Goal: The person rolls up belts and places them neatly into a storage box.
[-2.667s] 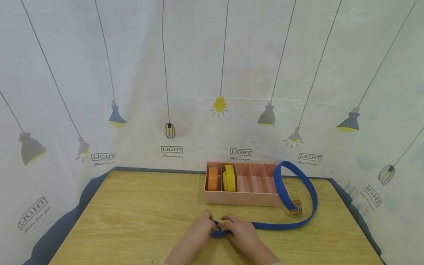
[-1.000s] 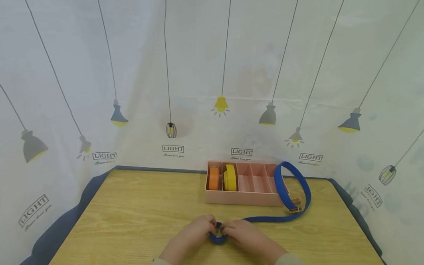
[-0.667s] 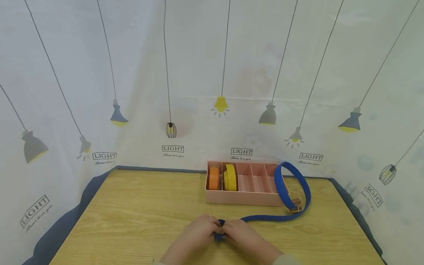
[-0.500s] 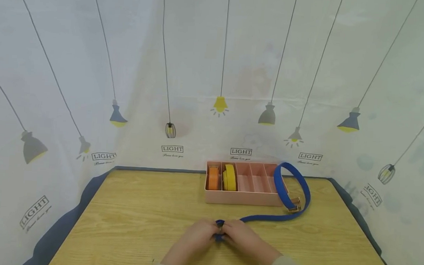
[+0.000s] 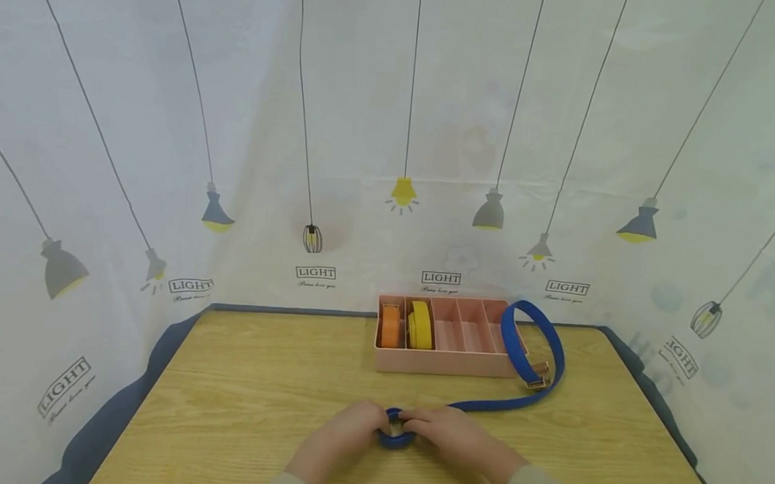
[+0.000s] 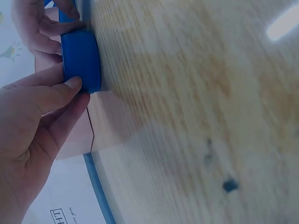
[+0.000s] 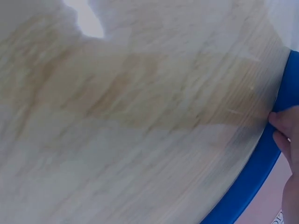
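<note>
A blue belt (image 5: 497,406) stands on edge on the table, its near end rolled into a small coil (image 6: 80,60). My left hand (image 5: 351,426) pinches the coil's left side between thumb and fingers. On the coil's right side, my right hand (image 5: 452,435) pinches the strap, as the right wrist view shows with thumb and fingertips on the blue band (image 7: 252,179). From there the belt runs right and curves up into a wide loop beside the pink box, ending at a gold-coloured buckle (image 5: 538,376). Some right fingers are cut off in the right wrist view.
A pink divided box (image 5: 447,362) stands at the table's back edge. Its two left compartments hold a rolled orange belt (image 5: 390,326) and a rolled yellow belt (image 5: 420,325). The blue loop overlaps its right end in view. A lamp-printed curtain (image 5: 367,124) surrounds the wooden table (image 5: 242,380).
Both hands keep working at the coil, which looks rounder and more open than half a second ago. Over the longer span, the belt's right-hand loop has drawn in to the left.
</note>
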A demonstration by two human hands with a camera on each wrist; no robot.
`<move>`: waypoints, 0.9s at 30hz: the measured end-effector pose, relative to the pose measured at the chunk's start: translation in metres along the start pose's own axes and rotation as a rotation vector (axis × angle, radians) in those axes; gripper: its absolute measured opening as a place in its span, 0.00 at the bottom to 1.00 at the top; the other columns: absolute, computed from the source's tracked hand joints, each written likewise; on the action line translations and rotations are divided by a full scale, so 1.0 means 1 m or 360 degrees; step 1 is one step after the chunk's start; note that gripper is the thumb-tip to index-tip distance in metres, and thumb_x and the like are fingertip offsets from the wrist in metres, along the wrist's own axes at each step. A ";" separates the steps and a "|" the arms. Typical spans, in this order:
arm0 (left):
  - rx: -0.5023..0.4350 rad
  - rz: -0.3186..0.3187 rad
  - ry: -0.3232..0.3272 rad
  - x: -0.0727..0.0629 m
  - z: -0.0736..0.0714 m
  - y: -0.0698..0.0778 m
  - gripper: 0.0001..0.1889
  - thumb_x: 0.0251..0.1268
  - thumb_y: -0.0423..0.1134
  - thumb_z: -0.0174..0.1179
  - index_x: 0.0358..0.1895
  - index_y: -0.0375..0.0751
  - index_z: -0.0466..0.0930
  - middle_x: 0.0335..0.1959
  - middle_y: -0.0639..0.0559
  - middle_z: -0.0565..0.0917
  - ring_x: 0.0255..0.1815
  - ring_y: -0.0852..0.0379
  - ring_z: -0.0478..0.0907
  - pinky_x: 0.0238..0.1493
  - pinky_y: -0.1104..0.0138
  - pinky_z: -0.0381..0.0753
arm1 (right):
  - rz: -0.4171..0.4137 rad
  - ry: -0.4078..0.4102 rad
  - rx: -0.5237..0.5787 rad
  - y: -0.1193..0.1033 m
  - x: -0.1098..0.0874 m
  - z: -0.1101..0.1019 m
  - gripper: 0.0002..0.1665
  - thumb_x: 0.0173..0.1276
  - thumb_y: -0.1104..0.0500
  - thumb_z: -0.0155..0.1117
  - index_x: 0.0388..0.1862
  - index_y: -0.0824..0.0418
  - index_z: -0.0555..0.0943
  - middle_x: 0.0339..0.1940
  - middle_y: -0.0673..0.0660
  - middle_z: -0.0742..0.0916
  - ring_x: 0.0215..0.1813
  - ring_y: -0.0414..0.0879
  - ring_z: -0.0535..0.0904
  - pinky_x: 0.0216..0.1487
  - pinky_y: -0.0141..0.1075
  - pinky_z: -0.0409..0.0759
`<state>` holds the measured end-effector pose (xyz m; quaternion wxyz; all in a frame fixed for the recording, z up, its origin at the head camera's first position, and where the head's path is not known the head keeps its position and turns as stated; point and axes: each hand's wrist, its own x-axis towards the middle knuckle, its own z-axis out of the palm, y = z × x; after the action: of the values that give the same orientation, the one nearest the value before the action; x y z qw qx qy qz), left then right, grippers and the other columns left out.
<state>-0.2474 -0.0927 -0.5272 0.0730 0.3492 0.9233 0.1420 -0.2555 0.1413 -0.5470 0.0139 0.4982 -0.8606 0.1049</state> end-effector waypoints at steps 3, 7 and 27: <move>0.0021 0.0011 -0.0003 0.002 0.002 0.001 0.11 0.58 0.28 0.62 0.33 0.49 0.89 0.32 0.62 0.84 0.35 0.66 0.79 0.42 0.72 0.77 | 0.0035 -0.0025 -0.0055 -0.001 0.003 0.001 0.16 0.72 0.65 0.57 0.54 0.51 0.79 0.58 0.46 0.81 0.51 0.39 0.80 0.49 0.33 0.79; 0.0092 0.0005 0.0030 0.005 0.006 0.002 0.11 0.56 0.28 0.63 0.32 0.51 0.89 0.29 0.63 0.83 0.33 0.66 0.76 0.38 0.72 0.76 | 0.0083 -0.0044 -0.0077 -0.005 0.009 0.000 0.13 0.68 0.67 0.60 0.45 0.51 0.80 0.43 0.43 0.81 0.38 0.33 0.76 0.39 0.26 0.76; -0.0128 -0.0255 0.0079 0.007 0.016 0.008 0.14 0.54 0.40 0.69 0.16 0.51 0.75 0.17 0.63 0.71 0.19 0.63 0.67 0.26 0.69 0.71 | 0.0031 -0.0004 -0.0111 -0.008 0.007 0.001 0.19 0.67 0.61 0.64 0.57 0.49 0.81 0.56 0.48 0.82 0.47 0.39 0.82 0.41 0.31 0.80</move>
<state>-0.2440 -0.0790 -0.5404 0.0753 0.2673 0.9434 0.1812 -0.2520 0.1308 -0.5458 0.0291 0.4890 -0.8686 0.0742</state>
